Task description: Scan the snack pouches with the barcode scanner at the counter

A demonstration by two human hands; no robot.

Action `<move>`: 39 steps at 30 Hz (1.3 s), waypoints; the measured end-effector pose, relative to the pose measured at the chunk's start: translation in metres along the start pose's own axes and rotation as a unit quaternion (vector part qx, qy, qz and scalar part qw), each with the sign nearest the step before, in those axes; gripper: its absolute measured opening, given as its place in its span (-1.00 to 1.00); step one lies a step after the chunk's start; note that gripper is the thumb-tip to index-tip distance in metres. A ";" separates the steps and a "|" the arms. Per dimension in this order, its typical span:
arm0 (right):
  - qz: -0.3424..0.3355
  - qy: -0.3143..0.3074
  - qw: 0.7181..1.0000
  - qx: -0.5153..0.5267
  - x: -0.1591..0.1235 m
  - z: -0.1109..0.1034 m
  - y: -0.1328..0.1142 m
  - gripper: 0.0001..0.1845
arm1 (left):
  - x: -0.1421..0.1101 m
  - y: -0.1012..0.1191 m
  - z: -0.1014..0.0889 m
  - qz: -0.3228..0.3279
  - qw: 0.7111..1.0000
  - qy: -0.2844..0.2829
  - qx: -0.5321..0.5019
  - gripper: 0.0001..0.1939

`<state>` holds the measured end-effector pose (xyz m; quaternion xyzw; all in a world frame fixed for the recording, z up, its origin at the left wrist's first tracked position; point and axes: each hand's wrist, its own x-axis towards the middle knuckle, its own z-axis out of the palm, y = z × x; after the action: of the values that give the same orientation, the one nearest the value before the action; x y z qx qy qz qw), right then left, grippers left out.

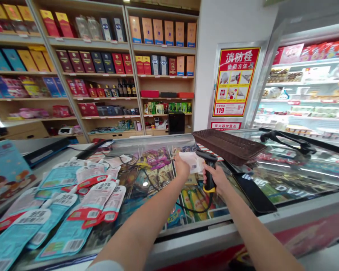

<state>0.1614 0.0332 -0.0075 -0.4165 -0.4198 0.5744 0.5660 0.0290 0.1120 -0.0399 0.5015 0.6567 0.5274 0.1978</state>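
Note:
My right hand [217, 177] is wrapped round the yellow-and-black handle of a barcode scanner [208, 165], whose black head points left. My left hand [182, 166] is closed on a small pale packet [192, 162] held right in front of the scanner head. A black cable [186, 208] runs from the scanner's base across the glass lid of a chest freezer [147, 180]. Both hands hover over that glass.
Several teal and pink flat packets [73, 203] lie fanned on the freezer lid at the left. A brown woven tray [228, 145] sits just behind the scanner. Shelves of boxed goods [107, 64] fill the back wall; an open chiller [307, 90] stands at the right beside a red poster [235, 81].

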 end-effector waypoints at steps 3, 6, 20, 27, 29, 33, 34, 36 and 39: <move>-0.003 -0.015 1.000 -0.001 0.003 0.007 0.003 -0.59 | 0.009 -0.003 -0.012 0.018 0.999 0.015 0.027 -0.37; 0.004 -0.038 0.999 -0.006 0.010 0.021 0.006 -0.61 | 0.028 -0.008 -0.039 0.027 0.998 0.028 0.050 -0.43; 0.064 -0.190 0.980 -0.006 0.019 0.182 0.035 -0.66 | 0.127 -0.085 -0.259 -0.061 0.939 0.114 0.318 -0.59; 0.072 -0.231 0.970 -0.028 0.012 0.218 0.061 -0.60 | 0.154 -0.107 -0.295 -0.125 0.894 -0.010 0.431 -0.55; 0.071 -0.232 0.969 -0.048 0.010 0.213 0.067 -0.61 | 0.164 -0.110 -0.297 -0.119 0.887 -0.051 0.442 -0.53; 0.077 -0.227 0.967 -0.084 0.010 0.203 0.072 -0.61 | 0.179 -0.109 -0.297 -0.104 0.880 -0.084 0.456 -0.51; 0.078 -0.216 0.969 -0.085 0.010 0.202 0.072 -0.61 | 0.180 -0.107 -0.296 -0.106 0.878 -0.081 0.459 -0.49; 0.076 -0.191 0.976 -0.077 0.011 0.201 0.070 -0.60 | 0.181 -0.103 -0.295 -0.113 0.876 -0.069 0.465 -0.46; 0.062 -0.171 0.982 -0.058 0.012 0.201 0.067 -0.61 | 0.175 -0.094 -0.295 -0.107 0.875 -0.061 0.468 -0.50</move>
<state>-0.0507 0.0421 -0.0113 -0.3691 -0.5164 0.6457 0.4244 -0.3191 0.1236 0.0315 0.4932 0.8632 0.1025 0.0343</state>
